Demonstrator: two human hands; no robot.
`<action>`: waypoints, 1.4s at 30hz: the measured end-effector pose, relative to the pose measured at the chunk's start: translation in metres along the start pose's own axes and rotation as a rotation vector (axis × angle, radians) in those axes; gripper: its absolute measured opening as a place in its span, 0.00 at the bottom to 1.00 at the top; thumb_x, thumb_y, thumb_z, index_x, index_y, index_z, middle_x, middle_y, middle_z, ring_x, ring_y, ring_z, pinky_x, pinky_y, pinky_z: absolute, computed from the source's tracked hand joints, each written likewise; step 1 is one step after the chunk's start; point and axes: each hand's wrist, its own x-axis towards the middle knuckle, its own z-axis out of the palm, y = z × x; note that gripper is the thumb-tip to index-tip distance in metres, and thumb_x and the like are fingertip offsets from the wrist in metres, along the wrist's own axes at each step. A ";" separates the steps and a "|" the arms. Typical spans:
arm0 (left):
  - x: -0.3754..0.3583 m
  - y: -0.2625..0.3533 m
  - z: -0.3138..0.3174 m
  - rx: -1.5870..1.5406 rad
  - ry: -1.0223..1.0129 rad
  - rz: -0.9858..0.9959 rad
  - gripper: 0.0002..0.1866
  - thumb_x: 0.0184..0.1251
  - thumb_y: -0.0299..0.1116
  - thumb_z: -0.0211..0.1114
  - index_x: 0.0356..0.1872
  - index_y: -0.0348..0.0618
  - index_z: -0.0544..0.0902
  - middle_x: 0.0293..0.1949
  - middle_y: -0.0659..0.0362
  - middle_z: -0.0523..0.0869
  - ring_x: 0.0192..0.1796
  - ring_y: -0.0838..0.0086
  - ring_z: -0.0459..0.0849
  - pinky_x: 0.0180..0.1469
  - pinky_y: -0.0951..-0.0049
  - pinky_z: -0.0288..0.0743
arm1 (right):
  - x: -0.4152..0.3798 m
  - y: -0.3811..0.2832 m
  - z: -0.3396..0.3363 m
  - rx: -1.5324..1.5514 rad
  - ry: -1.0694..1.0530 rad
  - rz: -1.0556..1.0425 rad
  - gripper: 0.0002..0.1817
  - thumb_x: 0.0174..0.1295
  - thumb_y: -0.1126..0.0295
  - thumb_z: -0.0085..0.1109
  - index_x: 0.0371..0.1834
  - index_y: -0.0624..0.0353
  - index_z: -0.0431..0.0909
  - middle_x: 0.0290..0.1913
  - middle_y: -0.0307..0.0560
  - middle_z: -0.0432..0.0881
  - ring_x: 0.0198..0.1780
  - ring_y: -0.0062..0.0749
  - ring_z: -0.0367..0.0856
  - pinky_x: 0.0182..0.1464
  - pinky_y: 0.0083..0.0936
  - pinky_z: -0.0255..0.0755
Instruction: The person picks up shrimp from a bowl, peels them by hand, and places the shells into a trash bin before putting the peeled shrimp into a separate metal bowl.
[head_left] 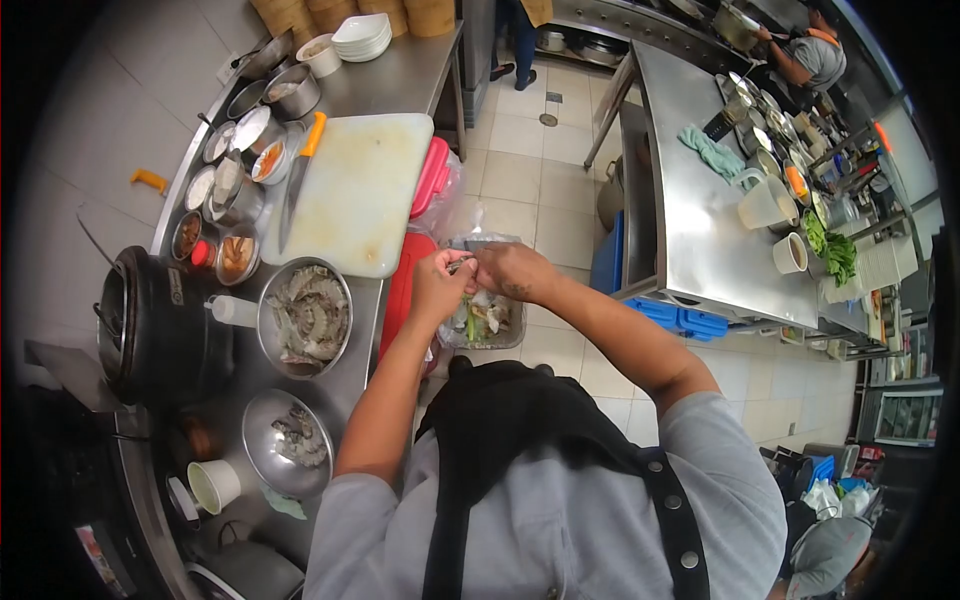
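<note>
My left hand and my right hand meet with closed, pinching fingers in front of my apron. Between the fingertips is a small greyish shrimp, mostly hidden. Below them, a lined bin on the floor holds food scraps with green pieces. To the left on the steel counter, a metal bowl is filled with grey raw shrimp. Nearer me, a second metal bowl contains a smaller pile of shrimp.
A white cutting board bears an orange-handled knife. Beside it stand pots and ingredient bowls, with a black cooker nearer me. Across the aisle, a steel table carries a pitcher and greens. Another person works at the far right.
</note>
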 end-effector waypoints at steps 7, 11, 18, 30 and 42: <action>-0.005 -0.006 -0.003 0.013 -0.070 -0.034 0.10 0.66 0.28 0.64 0.43 0.31 0.82 0.29 0.56 0.85 0.26 0.78 0.83 0.30 0.78 0.79 | -0.004 0.002 -0.004 0.382 -0.008 0.184 0.13 0.65 0.62 0.54 0.31 0.62 0.78 0.26 0.49 0.81 0.27 0.42 0.79 0.32 0.32 0.75; -0.001 -0.004 -0.013 -0.144 -0.176 -0.005 0.08 0.65 0.26 0.64 0.42 0.32 0.83 0.31 0.59 0.85 0.26 0.79 0.82 0.31 0.79 0.77 | -0.012 0.009 -0.008 1.091 -0.210 0.656 0.12 0.69 0.60 0.54 0.36 0.56 0.79 0.23 0.32 0.75 0.20 0.13 0.71 0.19 0.15 0.64; 0.009 -0.025 0.008 0.016 0.405 0.255 0.17 0.62 0.35 0.70 0.45 0.34 0.80 0.31 0.60 0.84 0.31 0.81 0.80 0.32 0.79 0.76 | -0.010 -0.007 0.000 0.922 0.257 0.670 0.09 0.68 0.67 0.57 0.39 0.63 0.77 0.22 0.34 0.76 0.20 0.14 0.72 0.20 0.15 0.66; 0.002 -0.016 0.025 0.151 0.242 0.044 0.12 0.72 0.35 0.58 0.35 0.36 0.82 0.28 0.63 0.83 0.26 0.83 0.77 0.29 0.79 0.71 | -0.009 -0.030 0.004 0.373 0.351 0.374 0.07 0.60 0.72 0.60 0.37 0.65 0.78 0.32 0.57 0.82 0.35 0.49 0.81 0.39 0.36 0.74; 0.006 -0.029 0.022 0.065 0.228 0.189 0.12 0.71 0.33 0.59 0.44 0.33 0.81 0.33 0.61 0.85 0.36 0.82 0.80 0.40 0.80 0.73 | -0.011 -0.005 0.019 0.636 0.194 0.384 0.18 0.66 0.56 0.57 0.38 0.63 0.79 0.29 0.55 0.80 0.32 0.43 0.79 0.36 0.33 0.70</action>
